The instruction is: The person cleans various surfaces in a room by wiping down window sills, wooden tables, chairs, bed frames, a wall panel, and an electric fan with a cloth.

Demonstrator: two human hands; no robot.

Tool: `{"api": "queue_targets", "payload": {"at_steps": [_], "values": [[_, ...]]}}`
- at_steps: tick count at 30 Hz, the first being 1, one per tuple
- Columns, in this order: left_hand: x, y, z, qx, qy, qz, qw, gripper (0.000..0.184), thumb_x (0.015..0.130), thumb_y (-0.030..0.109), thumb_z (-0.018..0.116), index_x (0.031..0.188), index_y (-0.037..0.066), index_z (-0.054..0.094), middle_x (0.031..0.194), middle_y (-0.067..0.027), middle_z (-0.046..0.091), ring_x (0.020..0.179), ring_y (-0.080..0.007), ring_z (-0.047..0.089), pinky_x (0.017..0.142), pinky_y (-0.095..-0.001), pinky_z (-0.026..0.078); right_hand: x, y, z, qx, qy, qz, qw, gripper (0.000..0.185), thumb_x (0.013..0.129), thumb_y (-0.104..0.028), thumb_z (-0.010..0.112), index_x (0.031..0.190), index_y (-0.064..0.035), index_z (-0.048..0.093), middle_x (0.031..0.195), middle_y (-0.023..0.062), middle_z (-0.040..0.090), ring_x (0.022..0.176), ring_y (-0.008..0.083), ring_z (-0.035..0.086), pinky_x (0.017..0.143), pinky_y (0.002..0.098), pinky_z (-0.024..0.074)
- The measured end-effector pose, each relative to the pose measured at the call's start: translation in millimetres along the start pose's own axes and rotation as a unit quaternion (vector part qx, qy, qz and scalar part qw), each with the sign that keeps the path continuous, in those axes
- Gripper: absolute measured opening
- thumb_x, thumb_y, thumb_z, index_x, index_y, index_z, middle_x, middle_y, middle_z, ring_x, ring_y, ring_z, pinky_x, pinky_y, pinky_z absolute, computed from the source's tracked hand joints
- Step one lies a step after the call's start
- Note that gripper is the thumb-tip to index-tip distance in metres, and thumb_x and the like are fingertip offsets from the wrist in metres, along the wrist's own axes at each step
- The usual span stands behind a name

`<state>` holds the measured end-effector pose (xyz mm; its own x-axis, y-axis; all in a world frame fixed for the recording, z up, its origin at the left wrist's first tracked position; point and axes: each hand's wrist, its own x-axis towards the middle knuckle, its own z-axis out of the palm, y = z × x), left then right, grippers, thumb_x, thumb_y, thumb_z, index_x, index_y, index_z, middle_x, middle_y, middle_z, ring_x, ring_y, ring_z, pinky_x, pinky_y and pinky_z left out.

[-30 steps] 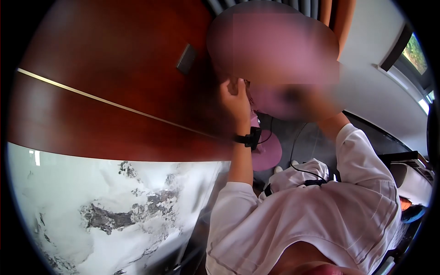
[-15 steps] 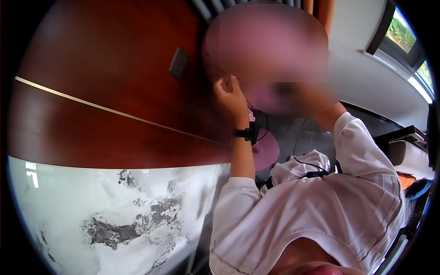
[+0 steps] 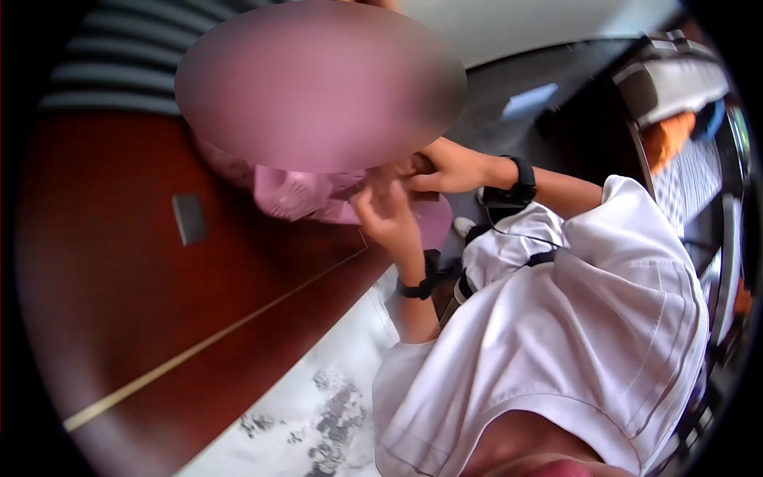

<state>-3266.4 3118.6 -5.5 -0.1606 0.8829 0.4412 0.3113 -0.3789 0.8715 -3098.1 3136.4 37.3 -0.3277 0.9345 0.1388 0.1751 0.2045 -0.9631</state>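
A pink standing fan [image 3: 294,195] is in front of me. Its large round head is blurred over, but a slotted housing shows below the blur and part of a round pink base [image 3: 435,221] farther down. My left hand [image 3: 388,216], with a black band at the wrist, has its fingers bent up beside the housing. Close against it, my right hand [image 3: 449,167] curls its fingers at the lower edge of the blur, also with a black wristband. Whatever lies between the fingers of either hand is too small or hidden to make out.
A glossy red-brown wooden panel [image 3: 119,278] with a grey plate [image 3: 189,219] and gold strip is at left. Below it lies a white marbled surface [image 3: 318,381]. Grey ribbed folds [image 3: 111,75] stand behind. Upper right holds a cushioned seat [image 3: 675,83] and orange cloth [image 3: 669,141].
My view has turned, and the fan now sits farther left. My right hand, blurred and apart before, has come next to my left hand by the fan's housing.
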Motion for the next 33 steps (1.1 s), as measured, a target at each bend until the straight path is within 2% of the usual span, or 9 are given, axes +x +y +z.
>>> {"api": "queue_targets", "payload": {"at_steps": [1,3,6,7,11,20,24,30,33], "values": [[-18.0,-2.7,14.4,-0.028,-0.054,-0.081,0.995,0.032,0.092,0.016,0.071,0.114,-0.003,0.057,0.107,-0.012,0.062,0.096,-0.0211,0.058,0.091,-0.0344,0.047,-22.4,17.0,-6.8,0.035,0.015,0.049,0.998,0.056,0.085,-0.011,0.068,0.136,-0.0016,0.049,0.093,0.0091,0.066,0.079,0.0123,0.063,0.067,0.0281,0.0526],[-45.2,-10.8,37.3,0.044,-0.183,-0.09,0.978,0.035,0.092,0.018,0.07,0.118,-0.001,0.058,0.113,-0.0141,0.06,0.107,-0.026,0.058,0.097,-0.0379,0.045,-67.8,48.0,-16.2,0.114,0.047,0.151,0.981,0.063,0.084,-0.008,0.072,0.141,-0.0034,0.046,0.103,0.0085,0.065,0.087,0.0155,0.065,0.078,0.0295,0.0544],[-84.8,-21.6,79.5,0.006,-0.328,-0.092,0.94,0.04,0.089,0.012,0.07,0.123,-0.002,0.057,0.123,-0.0194,0.056,0.117,-0.0328,0.055,0.1,-0.0399,0.045,-141.3,95.7,-33.2,-0.023,0.111,0.173,0.978,0.063,0.083,-0.006,0.072,0.141,-0.0031,0.046,0.109,0.0091,0.065,0.092,0.0172,0.065,0.084,0.0319,0.0537],[-98.0,-20.3,93.6,-0.029,-0.382,-0.124,0.915,0.045,0.087,0.008,0.068,0.129,-0.002,0.054,0.13,-0.0203,0.052,0.123,-0.0346,0.052,0.102,-0.0403,0.044,-164.8,107.8,-35.0,0.018,0.183,0.178,0.967,0.039,0.079,-0.008,0.074,0.114,-0.0022,0.057,0.084,0.0084,0.058,0.073,0.0202,0.056,0.07,0.0333,0.0495],[-127.1,2.3,159.9,-0.049,-0.533,-0.041,0.844,0.065,0.083,0.002,0.069,0.142,0.002,0.043,0.141,-0.0206,0.04,0.128,-0.0356,0.048,0.106,-0.0411,0.043,-237.4,131.0,-72.4,-0.002,0.319,0.212,0.924,0.025,0.074,-0.004,0.073,0.09,-0.0015,0.054,0.077,0.0129,0.056,0.071,0.0272,0.055,0.066,0.0352,0.0467],[-209.8,62.8,334.7,0.022,-0.654,0.105,0.749,0.068,0.084,-0.004,0.068,0.146,0.005,0.042,0.146,-0.0174,0.044,0.131,-0.0348,0.048,0.105,-0.0393,0.044,-372.6,187.6,-169.4,-0.094,0.446,0.245,0.856,0.023,0.073,-0.006,0.068,0.095,-0.0022,0.061,0.094,0.0187,0.066,0.093,0.0396,0.063,0.079,0.0429,0.0519],[-278.5,79.6,436.4,0.007,-0.692,0.128,0.71,0.061,0.084,-0.006,0.068,0.14,0.004,0.049,0.133,-0.0166,0.055,0.119,-0.0358,0.057,0.099,-0.0389,0.049,-456.5,213.0,-219.8,-0.071,0.53,0.271,0.8,0.045,0.075,-0.004,0.069,0.12,-0.002,0.06,0.106,0.019,0.064,0.102,0.0393,0.061,0.089,0.0429,0.0504],[-405.5,108.9,546.8,-0.046,-0.755,0.095,0.647,0.045,0.083,-0.006,0.067,0.126,0.004,0.059,0.121,-0.016,0.06,0.107,-0.036,0.062,0.09,-0.0387,0.053,-578.3,245.2,-241.5,-0.143,0.66,0.331,0.658,0.054,0.079,0.002,0.066,0.132,-0.0064,0.055,0.109,0.0148,0.06,0.103,0.0361,0.058,0.089,0.0413,0.0501],[-468.1,123.1,567.4,-0.061,-0.775,0.173,0.605,0.038,0.084,-0.003,0.065,0.121,0.006,0.059,0.12,-0.0135,0.06,0.103,-0.0377,0.063,0.085,-0.0415,0.054,-628.3,259.5,-227.8,-0.214,0.689,0.378,0.581,0.058,0.077,0.005,0.065,0.134,-0.0038,0.055,0.117,0.0149,0.06,0.108,0.0362,0.056,0.096,0.0413,0.0474]]}}
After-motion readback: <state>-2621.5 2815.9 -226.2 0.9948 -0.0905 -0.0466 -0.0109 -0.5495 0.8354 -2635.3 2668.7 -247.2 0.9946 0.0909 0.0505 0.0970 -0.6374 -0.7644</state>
